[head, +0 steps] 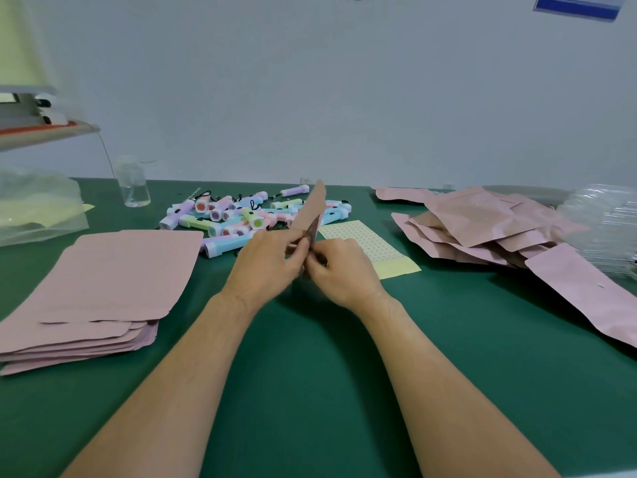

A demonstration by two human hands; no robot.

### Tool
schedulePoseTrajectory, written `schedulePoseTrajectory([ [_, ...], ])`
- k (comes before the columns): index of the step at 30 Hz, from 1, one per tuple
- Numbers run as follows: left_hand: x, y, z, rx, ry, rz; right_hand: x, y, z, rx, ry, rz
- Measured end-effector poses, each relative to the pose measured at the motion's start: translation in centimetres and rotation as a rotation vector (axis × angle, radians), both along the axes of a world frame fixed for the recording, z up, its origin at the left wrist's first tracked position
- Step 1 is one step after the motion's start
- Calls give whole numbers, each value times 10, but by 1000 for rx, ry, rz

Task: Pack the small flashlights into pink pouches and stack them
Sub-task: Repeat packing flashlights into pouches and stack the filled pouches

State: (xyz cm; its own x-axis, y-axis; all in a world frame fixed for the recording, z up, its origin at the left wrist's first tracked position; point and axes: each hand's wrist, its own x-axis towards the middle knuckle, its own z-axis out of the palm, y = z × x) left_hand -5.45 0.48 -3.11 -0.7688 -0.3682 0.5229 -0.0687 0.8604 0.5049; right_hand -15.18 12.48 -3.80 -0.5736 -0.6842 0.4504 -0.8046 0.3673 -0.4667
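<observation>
A pink pouch (312,207) stands edge-on above the green table (310,357), tilted away from me. My left hand (267,262) and my right hand (339,267) both pinch its near end, fingertips meeting in the middle. Behind the hands lies a pile of small pastel flashlights (241,215) in blue, pink, purple and green. A flat stack of empty pink pouches (103,284) lies at the left. A loose heap of pink pouches (499,225) sits at the right. Whether the held pouch has a flashlight inside is hidden.
A yellow dotted sticker sheet (375,246) lies just right of the hands. A clear plastic bottle (132,182) stands at the back left, with clear plastic bags (38,208) beside it. Clear plastic trays (606,225) are stacked at the far right. A machine (31,108) sits at the left edge.
</observation>
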Motion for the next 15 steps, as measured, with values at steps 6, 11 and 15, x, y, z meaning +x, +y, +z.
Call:
schedulePoseTrajectory([
  [6,-1,6,1,-294,-64,135,5,-7,-5,-95,-97,-31],
  [11,-1,7,-2,-227,-26,161,7,-8,-4,-161,-278,27],
  [15,-4,3,-4,33,33,143,9,-9,-5,-186,-310,61],
])
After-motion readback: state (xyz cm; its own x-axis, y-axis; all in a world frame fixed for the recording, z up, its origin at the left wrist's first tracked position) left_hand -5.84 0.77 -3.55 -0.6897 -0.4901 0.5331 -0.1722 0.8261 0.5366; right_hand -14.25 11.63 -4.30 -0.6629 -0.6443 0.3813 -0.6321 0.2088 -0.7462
